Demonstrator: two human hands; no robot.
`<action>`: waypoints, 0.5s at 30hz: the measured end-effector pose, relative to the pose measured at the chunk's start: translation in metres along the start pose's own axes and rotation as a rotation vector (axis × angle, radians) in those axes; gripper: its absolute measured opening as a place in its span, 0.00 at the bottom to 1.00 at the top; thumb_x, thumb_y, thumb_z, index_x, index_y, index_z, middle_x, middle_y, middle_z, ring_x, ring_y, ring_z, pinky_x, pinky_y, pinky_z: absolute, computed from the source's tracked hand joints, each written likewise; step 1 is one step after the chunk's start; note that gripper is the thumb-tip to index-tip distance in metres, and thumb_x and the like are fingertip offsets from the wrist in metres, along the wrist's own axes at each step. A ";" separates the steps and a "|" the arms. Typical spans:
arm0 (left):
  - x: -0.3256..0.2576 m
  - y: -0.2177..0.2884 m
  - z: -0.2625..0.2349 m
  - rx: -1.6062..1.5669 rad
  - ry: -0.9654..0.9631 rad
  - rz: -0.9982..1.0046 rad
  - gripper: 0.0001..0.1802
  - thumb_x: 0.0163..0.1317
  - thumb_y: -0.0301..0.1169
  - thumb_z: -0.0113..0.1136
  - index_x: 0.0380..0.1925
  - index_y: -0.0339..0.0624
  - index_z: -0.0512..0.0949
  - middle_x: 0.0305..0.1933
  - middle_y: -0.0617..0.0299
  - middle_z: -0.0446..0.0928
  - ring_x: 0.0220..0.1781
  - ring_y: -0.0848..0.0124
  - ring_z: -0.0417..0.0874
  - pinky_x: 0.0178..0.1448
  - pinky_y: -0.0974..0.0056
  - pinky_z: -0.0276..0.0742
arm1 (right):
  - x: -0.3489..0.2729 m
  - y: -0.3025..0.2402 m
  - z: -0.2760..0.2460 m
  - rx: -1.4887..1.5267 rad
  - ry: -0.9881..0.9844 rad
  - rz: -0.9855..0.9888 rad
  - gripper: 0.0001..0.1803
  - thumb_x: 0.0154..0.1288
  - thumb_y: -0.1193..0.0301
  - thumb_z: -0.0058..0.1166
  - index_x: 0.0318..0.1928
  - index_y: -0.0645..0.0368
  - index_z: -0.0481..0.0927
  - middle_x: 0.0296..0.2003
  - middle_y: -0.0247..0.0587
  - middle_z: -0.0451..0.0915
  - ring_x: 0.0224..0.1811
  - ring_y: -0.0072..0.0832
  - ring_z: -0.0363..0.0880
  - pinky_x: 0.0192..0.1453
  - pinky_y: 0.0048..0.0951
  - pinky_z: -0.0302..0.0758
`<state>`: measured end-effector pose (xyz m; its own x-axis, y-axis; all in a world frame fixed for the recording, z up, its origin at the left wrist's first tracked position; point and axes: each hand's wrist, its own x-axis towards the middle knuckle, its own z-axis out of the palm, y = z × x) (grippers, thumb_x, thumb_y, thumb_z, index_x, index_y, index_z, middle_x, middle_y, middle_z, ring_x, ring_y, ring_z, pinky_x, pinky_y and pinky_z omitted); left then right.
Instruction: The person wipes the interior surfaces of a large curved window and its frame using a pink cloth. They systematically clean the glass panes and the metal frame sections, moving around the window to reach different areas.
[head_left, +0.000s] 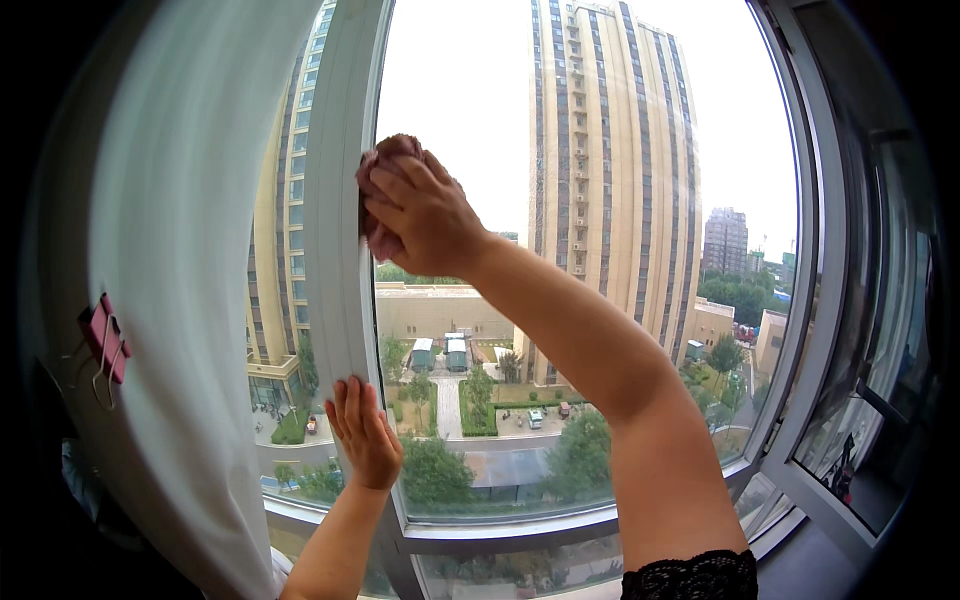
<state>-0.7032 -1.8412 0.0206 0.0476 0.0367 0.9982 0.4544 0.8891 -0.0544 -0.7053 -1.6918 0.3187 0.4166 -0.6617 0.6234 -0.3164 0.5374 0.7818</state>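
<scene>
My right hand (430, 215) is closed on a bunched mauve cloth (392, 165). It presses the cloth to the left edge of the large window pane (470, 90), where the glass meets the white upright frame post (345, 250). Lower down, my left hand (366, 435) lies against that same post with its fingers stretched upward and nothing in them. My right forearm crosses in front of the glass, and a black lace sleeve shows at its lower end.
A white curtain (190, 300) hangs at the left, with a pink binder clip (105, 340) on it. To the right, a framed window sash (860, 430) stands swung inward. The lower frame rail (520, 530) runs beneath the pane. Tall buildings and trees show outside.
</scene>
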 end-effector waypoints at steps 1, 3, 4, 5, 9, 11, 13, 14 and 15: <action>-0.001 0.000 0.001 0.002 0.003 -0.001 0.24 0.71 0.24 0.44 0.67 0.29 0.64 0.72 0.41 0.62 0.77 0.43 0.57 0.78 0.40 0.44 | -0.005 0.003 0.002 -0.014 -0.035 -0.034 0.17 0.52 0.61 0.67 0.45 0.40 0.85 0.56 0.37 0.75 0.64 0.42 0.69 0.74 0.52 0.64; 0.000 -0.002 0.001 0.014 0.010 0.008 0.24 0.71 0.24 0.44 0.66 0.29 0.64 0.72 0.41 0.62 0.77 0.43 0.57 0.78 0.40 0.44 | -0.013 0.016 -0.005 -0.043 -0.098 -0.099 0.17 0.54 0.61 0.67 0.46 0.38 0.85 0.56 0.36 0.75 0.64 0.39 0.70 0.75 0.51 0.63; 0.001 -0.008 -0.003 0.022 0.009 0.019 0.25 0.70 0.23 0.45 0.67 0.29 0.63 0.72 0.40 0.62 0.77 0.43 0.58 0.78 0.40 0.44 | 0.000 0.035 -0.011 -0.053 -0.044 -0.038 0.16 0.56 0.63 0.66 0.47 0.37 0.85 0.57 0.36 0.75 0.62 0.38 0.72 0.73 0.48 0.68; 0.001 -0.010 -0.006 0.033 0.007 0.031 0.26 0.70 0.23 0.45 0.67 0.29 0.63 0.72 0.40 0.62 0.77 0.43 0.58 0.78 0.40 0.44 | 0.011 0.069 -0.017 -0.142 -0.043 0.032 0.13 0.60 0.66 0.62 0.46 0.37 0.85 0.56 0.34 0.77 0.61 0.39 0.73 0.73 0.50 0.66; 0.006 0.004 0.003 -0.026 0.010 0.008 0.26 0.69 0.22 0.45 0.67 0.28 0.62 0.71 0.39 0.62 0.77 0.42 0.58 0.78 0.39 0.44 | -0.016 0.251 -0.126 -0.674 0.111 0.729 0.17 0.73 0.65 0.49 0.59 0.33 0.79 0.58 0.38 0.78 0.57 0.37 0.77 0.61 0.46 0.75; 0.001 -0.003 -0.004 0.011 0.007 -0.001 0.26 0.69 0.22 0.45 0.67 0.28 0.62 0.71 0.39 0.61 0.77 0.42 0.57 0.78 0.39 0.44 | -0.038 0.238 -0.185 -0.918 -0.106 1.199 0.23 0.75 0.54 0.43 0.66 0.40 0.73 0.56 0.47 0.77 0.62 0.37 0.73 0.68 0.43 0.67; 0.002 -0.003 -0.003 0.009 0.017 -0.002 0.27 0.69 0.22 0.46 0.67 0.28 0.62 0.72 0.39 0.61 0.77 0.41 0.57 0.78 0.38 0.43 | -0.089 0.293 -0.203 -0.938 0.118 1.436 0.33 0.74 0.48 0.40 0.66 0.59 0.69 0.56 0.52 0.76 0.66 0.39 0.68 0.71 0.46 0.61; 0.003 -0.002 -0.003 0.006 0.021 -0.004 0.27 0.69 0.23 0.46 0.67 0.28 0.62 0.72 0.38 0.61 0.77 0.41 0.57 0.78 0.38 0.43 | -0.097 0.308 -0.206 -0.954 0.162 1.467 0.32 0.74 0.49 0.37 0.64 0.61 0.71 0.55 0.54 0.76 0.64 0.41 0.68 0.69 0.46 0.62; 0.004 0.000 -0.003 0.012 0.005 -0.009 0.27 0.69 0.23 0.46 0.68 0.28 0.61 0.72 0.38 0.60 0.77 0.41 0.57 0.78 0.37 0.43 | -0.083 0.306 -0.197 -0.983 0.162 1.418 0.31 0.74 0.50 0.35 0.62 0.62 0.73 0.54 0.55 0.76 0.63 0.43 0.68 0.68 0.47 0.62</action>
<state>-0.7002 -1.8423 0.0242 0.0483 0.0261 0.9985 0.4439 0.8949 -0.0449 -0.6691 -1.3698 0.5031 0.3903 0.5903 0.7065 0.0874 0.7402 -0.6667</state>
